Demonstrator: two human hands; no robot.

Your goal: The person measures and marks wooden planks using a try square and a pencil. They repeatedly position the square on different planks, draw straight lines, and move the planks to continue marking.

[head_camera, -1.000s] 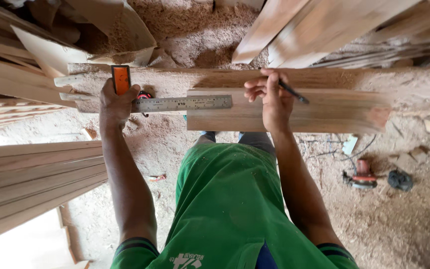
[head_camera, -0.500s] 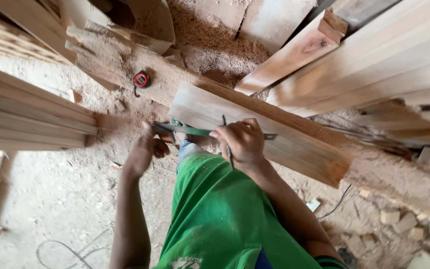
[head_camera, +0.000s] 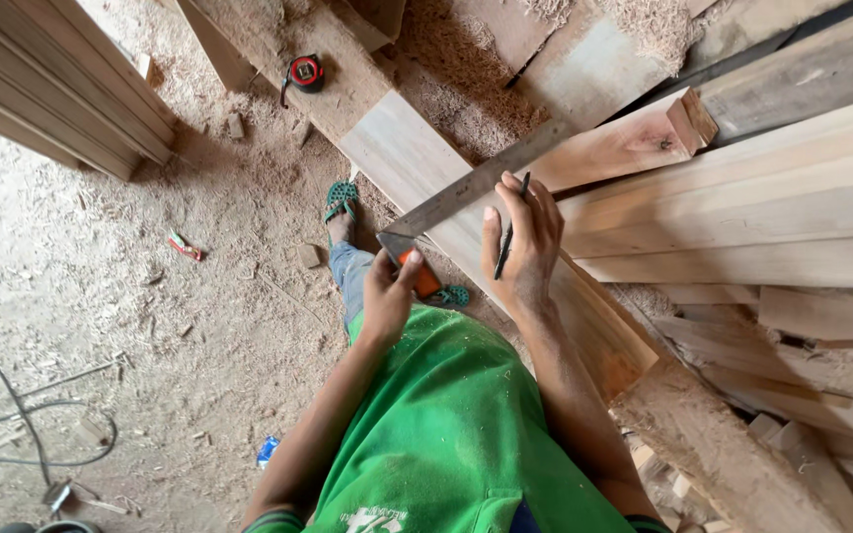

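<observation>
Gripping a try square (head_camera: 466,192) by its orange stock: left hand (head_camera: 387,296), fingers closed. Right hand (head_camera: 523,247), at 3 o'clock, pinches a pencil (head_camera: 510,237); blade lies across the plank (head_camera: 417,163).

Both arms reach forward, left hand (head_camera: 387,296) curled in a grip, right hand (head_camera: 520,247) spread flat, palm down.

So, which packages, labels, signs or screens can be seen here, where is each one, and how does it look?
Small wrapper: on the sawdust floor near the person's left elbow, crumpled, blue and white.
Small wrapper or scrap: on the floor left of the sandalled foot, thin, red and green; too small to tell.
Tape measure: on the beam at the top, red and black case with a round label on its face.
No signs or screens.
</observation>
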